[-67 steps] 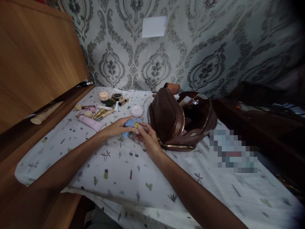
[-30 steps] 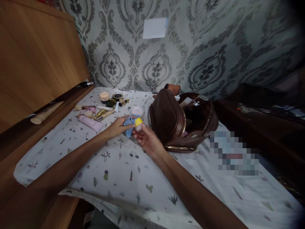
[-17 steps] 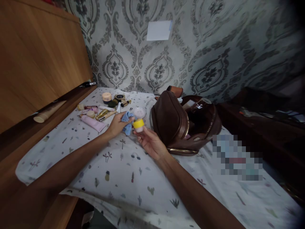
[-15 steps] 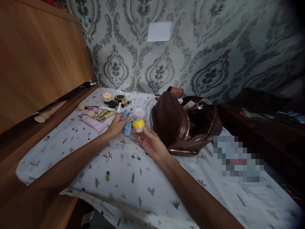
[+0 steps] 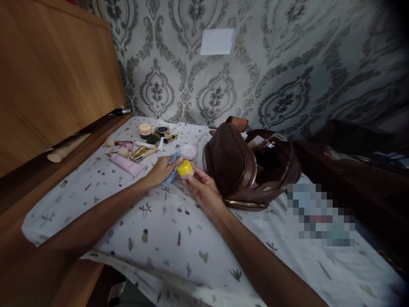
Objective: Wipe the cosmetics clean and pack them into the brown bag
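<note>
My right hand (image 5: 206,189) grips a small jar (image 5: 185,169) with a yellow lid and a paler base, tilted between thumb and fingers. Bunched in my left hand (image 5: 161,170) is a blue cloth (image 5: 173,168), right beside the jar's left side. Whether the cloth touches the jar I cannot tell. Just behind lies a round clear-and-pink compact (image 5: 188,152). To the left of my left hand are a pink tube (image 5: 126,164), a gold tube (image 5: 138,153) and several other cosmetics. A peach-lidded jar (image 5: 145,131) stands farther back.
An unzipped brown leather bag (image 5: 230,164) sits close to my right hand. A wooden cabinet (image 5: 57,64) borders the left, with a beige tube (image 5: 67,148) on its ledge. The patterned white cloth (image 5: 128,221) covers the table; a blurred patch (image 5: 319,215) lies right of the bag.
The yellow-lidded jar has tipped in my right hand, whose thumb has shifted onto the base. My left hand has moved slightly right with the blue cloth.
</note>
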{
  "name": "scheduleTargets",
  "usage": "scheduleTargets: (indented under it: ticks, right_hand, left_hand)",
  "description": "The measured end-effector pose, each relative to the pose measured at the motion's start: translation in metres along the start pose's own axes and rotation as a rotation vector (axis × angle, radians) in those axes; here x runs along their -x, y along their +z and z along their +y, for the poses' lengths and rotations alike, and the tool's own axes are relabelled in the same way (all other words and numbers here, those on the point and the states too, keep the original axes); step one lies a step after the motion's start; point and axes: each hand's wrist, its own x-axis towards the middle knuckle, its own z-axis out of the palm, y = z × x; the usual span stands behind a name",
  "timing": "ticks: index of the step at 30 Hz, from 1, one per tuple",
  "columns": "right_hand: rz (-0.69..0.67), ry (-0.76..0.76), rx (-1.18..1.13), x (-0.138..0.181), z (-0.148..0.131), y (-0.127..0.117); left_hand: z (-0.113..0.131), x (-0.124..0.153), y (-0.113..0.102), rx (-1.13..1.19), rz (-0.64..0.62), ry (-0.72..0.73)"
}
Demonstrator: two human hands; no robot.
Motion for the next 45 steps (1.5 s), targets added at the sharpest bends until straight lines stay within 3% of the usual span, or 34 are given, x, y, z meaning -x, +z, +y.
scheduleTargets:
  ticks: [5, 10, 12, 16, 21, 28, 39, 45]
  right_hand:
    - [0.069, -0.102, 0.130, 0.000, 0.002, 0.000]
    - [0.108, -0.211, 0.331, -0.002, 0.004, -0.004]
    - [0.110, -0.258, 0.393, -0.002, 0.005, -0.005]
    - [0.128, -0.320, 0.430, -0.002, 0.005, -0.003]
    - [0.049, -0.192, 0.344, 0.000, 0.000, 0.001]
    - [-0.020, -0.055, 0.230, 0.002, -0.004, 0.000]
    - [0.058, -0.323, 0.409, 0.000, -0.004, -0.002]
    - [0.091, -0.516, 0.690, 0.005, -0.004, -0.002]
  left_hand:
    - [-0.004, 0.000, 0.000, 0.067, -0.058, -0.063]
    - [-0.010, 0.001, 0.002, 0.286, -0.304, -0.072]
    - [-0.010, 0.001, 0.002, 0.346, -0.342, -0.085]
    - [-0.004, 0.001, 0.002, 0.377, -0.345, -0.138]
    - [0.000, 0.000, 0.000, 0.409, -0.287, -0.144]
    - [0.001, -0.001, -0.001, 0.399, -0.300, -0.132]
    - [-0.013, -0.004, -0.001, 0.361, -0.367, -0.226]
    - [-0.007, -0.001, -0.001, 0.432, -0.414, -0.290]
